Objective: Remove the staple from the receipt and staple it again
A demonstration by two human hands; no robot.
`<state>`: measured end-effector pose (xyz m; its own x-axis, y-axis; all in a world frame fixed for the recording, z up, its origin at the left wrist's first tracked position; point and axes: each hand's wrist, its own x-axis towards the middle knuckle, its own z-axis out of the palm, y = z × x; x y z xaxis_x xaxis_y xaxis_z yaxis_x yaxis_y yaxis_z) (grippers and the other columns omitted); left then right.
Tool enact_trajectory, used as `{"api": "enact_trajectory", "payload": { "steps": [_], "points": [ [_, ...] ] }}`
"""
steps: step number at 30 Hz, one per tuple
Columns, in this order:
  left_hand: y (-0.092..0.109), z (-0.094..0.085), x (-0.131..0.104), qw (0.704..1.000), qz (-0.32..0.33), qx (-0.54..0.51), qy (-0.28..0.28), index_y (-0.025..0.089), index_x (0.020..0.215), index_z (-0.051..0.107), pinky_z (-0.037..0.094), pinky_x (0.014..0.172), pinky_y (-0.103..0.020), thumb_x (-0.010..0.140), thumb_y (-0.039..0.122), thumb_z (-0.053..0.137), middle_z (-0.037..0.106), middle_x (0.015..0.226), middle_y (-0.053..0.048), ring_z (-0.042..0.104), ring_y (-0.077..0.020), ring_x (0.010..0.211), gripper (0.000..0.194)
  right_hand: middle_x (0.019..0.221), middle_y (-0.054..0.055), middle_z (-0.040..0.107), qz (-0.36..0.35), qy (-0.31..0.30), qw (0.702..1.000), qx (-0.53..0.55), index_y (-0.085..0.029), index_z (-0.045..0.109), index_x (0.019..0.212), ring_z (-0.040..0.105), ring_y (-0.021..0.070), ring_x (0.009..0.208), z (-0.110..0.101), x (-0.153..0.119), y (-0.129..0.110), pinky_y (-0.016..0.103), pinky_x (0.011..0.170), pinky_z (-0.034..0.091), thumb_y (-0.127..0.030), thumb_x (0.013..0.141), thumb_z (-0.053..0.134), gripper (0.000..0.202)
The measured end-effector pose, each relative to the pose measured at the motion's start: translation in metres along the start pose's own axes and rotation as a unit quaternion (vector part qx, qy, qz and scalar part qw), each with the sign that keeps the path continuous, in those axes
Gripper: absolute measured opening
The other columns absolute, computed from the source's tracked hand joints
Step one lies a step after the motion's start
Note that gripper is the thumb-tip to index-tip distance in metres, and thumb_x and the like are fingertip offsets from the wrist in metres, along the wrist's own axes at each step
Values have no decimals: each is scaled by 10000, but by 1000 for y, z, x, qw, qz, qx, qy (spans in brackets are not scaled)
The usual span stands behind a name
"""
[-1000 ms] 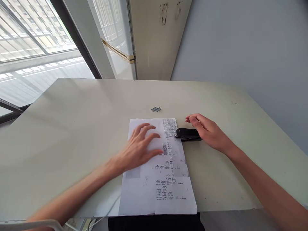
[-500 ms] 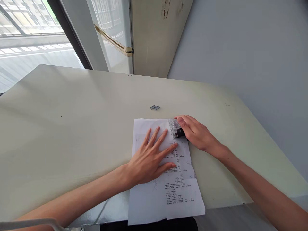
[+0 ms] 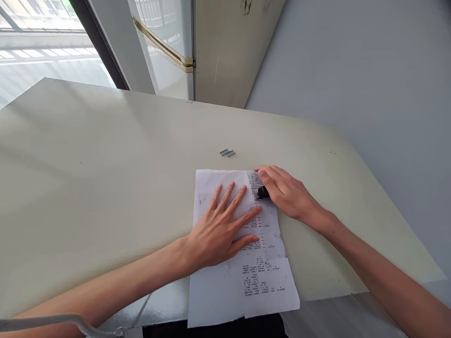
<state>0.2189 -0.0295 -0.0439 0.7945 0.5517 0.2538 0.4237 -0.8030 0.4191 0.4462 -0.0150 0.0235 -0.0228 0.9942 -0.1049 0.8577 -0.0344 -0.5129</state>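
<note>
The pale table [image 3: 105, 188] spreads under and around both my hands. On it, the printed paper [image 3: 218, 295] lies beneath my left hand [image 3: 220, 234], which is flat, fingers spread wide, gripping nothing. My right hand [image 3: 287, 192] curls around the black stapler [image 3: 263, 192], hiding most of it; its tip shows beside my thumb, over the paper. Beyond my left fingertips lie small staple strips [image 3: 227, 152].
</note>
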Motion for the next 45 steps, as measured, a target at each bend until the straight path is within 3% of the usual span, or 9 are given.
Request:
{"api": "enact_trajectory", "payload": {
  "steps": [12,45],
  "points": [
    [3,0,1,1000,-5,17,-16,304,1605,459,103,1324,-648,1073,622,454,110,1784,-75,59,-385,1637,620,1453,32,666,9,-2,997,-71,-314,647,1332,619,290,1325,0,-3,-6,499,1083,518,-525,1102,256,500],
    [6,-1,0,999,-15,25,-24,293,1597,473,128,1311,-665,1067,621,470,153,1777,-111,84,-408,1630,623,1478,19,662,5,9,993,-122,-326,653,1343,605,285,1375,5,-2,-6,499,1064,555,-464,1102,274,470]
  ]
}}
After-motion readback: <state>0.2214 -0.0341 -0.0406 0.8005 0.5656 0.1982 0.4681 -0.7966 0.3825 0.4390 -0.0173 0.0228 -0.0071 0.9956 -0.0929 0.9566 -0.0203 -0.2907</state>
